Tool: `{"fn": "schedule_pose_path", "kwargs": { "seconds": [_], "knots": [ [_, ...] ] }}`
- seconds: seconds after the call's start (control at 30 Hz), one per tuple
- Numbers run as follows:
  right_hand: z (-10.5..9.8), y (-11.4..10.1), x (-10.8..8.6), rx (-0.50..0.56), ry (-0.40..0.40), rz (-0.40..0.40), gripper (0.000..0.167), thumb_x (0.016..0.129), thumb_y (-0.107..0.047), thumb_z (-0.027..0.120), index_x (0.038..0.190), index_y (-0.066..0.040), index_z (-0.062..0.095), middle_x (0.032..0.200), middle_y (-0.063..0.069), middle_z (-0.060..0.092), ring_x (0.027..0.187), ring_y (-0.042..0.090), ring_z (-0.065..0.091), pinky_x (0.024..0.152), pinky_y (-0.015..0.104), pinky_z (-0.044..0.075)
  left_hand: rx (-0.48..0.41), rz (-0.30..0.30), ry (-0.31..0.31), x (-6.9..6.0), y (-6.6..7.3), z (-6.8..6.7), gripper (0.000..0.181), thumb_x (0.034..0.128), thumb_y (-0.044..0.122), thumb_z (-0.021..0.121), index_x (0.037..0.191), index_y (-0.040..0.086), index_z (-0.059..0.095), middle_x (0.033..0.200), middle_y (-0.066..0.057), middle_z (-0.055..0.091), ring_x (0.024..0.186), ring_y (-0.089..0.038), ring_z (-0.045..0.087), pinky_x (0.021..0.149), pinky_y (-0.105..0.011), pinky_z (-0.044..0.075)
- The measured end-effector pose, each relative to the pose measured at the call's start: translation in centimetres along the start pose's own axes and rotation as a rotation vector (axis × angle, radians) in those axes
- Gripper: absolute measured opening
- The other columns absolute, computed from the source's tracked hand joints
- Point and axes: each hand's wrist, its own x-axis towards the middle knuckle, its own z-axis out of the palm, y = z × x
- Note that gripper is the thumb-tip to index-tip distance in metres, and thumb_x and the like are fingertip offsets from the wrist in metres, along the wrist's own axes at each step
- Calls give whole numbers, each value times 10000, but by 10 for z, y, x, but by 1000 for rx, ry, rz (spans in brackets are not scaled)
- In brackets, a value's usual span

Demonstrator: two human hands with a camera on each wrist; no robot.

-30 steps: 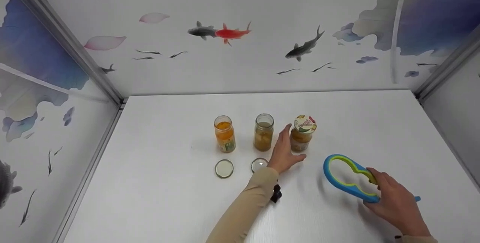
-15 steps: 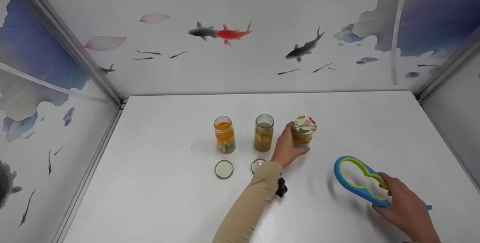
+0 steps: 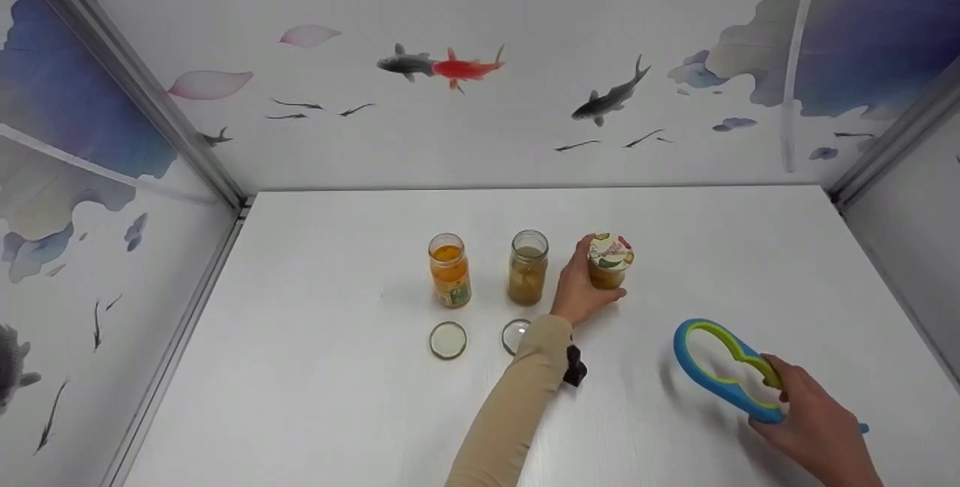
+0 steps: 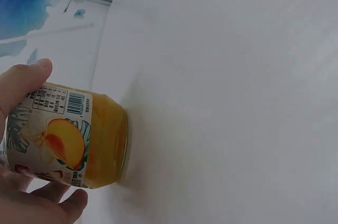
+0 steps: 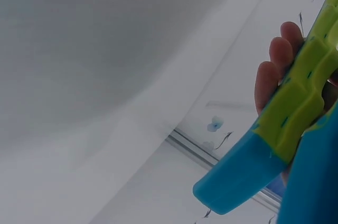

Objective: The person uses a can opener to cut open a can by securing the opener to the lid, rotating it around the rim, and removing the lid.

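My left hand (image 3: pixel 579 293) grips a capped glass jar (image 3: pixel 609 254) with a fruit-patterned lid. In the left wrist view a peach picture and a barcode show on the label of this jar (image 4: pixel 62 137), thumb on one side and fingers on the other. Whether its base touches the table cannot be told. Off to the right, my right hand (image 3: pixel 821 421) holds a blue and green jar opener (image 3: pixel 694 367) by its handles, loop pointing towards the jar. The right wrist view has the handle of the opener (image 5: pixel 240 174) up close, with fingers curled behind it.
Two uncapped jars stand left of the held one: one with pale contents (image 3: pixel 527 277), one with orange contents (image 3: pixel 450 273). In front of them lie two lids (image 3: pixel 448 340), (image 3: pixel 514 335), the right one partly behind my left sleeve. Printed walls (image 3: pixel 480 149) border the white table (image 3: pixel 315 397).
My left hand has closed around the capped jar, having been open beside it. The right hand has shifted slightly right and nearer to me with the jar opener.
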Motion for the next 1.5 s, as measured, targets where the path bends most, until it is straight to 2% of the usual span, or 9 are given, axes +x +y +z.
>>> {"fn": "schedule_pose_path", "kwargs": {
  "seconds": [0.13, 0.23, 0.53, 0.77, 0.97, 1.17, 1.33, 1.5],
  "knots": [
    [-2, 0, 2, 52, -41, 41, 850, 678, -211, 848, 1279, 153, 370, 1064, 315, 523, 857, 395, 535, 704, 558, 517, -29, 0, 1, 1, -2, 1, 745, 760, 109, 828, 1391, 108, 432, 1334, -6, 537, 1246, -121, 473, 1053, -269, 351],
    [-3, 1, 4, 82, -53, 52, 854, 683, -225, 844, 1261, 175, 358, 1071, 340, 515, 881, 420, 538, 757, 606, 497, -26, -13, -3, 1, -3, 1, 734, 761, 111, 826, 1388, 115, 444, 1322, 17, 545, 1236, -106, 480, 1047, -264, 356],
    [-1, 2, 3, 74, -85, 61, 885, 697, -283, 837, 1252, 195, 341, 1067, 353, 491, 880, 412, 524, 793, 625, 481, -17, -54, -10, -3, -1, 1, 746, 741, 96, 833, 1382, 149, 455, 1301, 54, 556, 1219, -89, 491, 1042, -277, 370],
    [-1, 0, 5, 59, -124, 84, 915, 702, -335, 828, 1264, 186, 328, 1072, 340, 479, 883, 390, 513, 807, 606, 480, -3, -39, -1, -7, 1, -3, 701, 708, 85, 838, 1323, 129, 506, 1211, 56, 600, 1135, -80, 538, 1008, -255, 397],
    [0, 0, 4, 46, -137, 87, 911, 702, -341, 831, 1263, 185, 341, 1049, 327, 488, 867, 379, 515, 771, 578, 504, 14, -18, -12, -14, -1, -14, 682, 695, 63, 838, 1299, 124, 528, 1201, 51, 608, 1127, -75, 541, 1005, -247, 396],
    [2, -1, 3, 29, -136, 86, 934, 691, -369, 839, 1271, 173, 347, 1080, 343, 471, 897, 406, 509, 774, 593, 497, 9, -8, -24, -22, -2, -17, 693, 687, 53, 844, 1303, 122, 534, 1233, 48, 600, 1162, -76, 523, 1030, -248, 370],
    [2, -4, 3, -6, -128, 52, 943, 668, -394, 852, 1264, 155, 371, 1108, 347, 479, 921, 410, 519, 782, 610, 488, -25, -5, -30, -30, 5, -20, 705, 694, 48, 833, 1318, 134, 517, 1236, 63, 590, 1163, -65, 516, 1032, -255, 368],
    [-1, -6, 3, -44, -102, 14, 932, 644, -406, 867, 1238, 145, 406, 1069, 318, 514, 865, 359, 537, 747, 576, 511, -66, 19, -36, -42, 15, -23, 683, 692, 32, 821, 1297, 142, 523, 1203, 76, 598, 1133, -53, 526, 1008, -247, 388]
  ]
}}
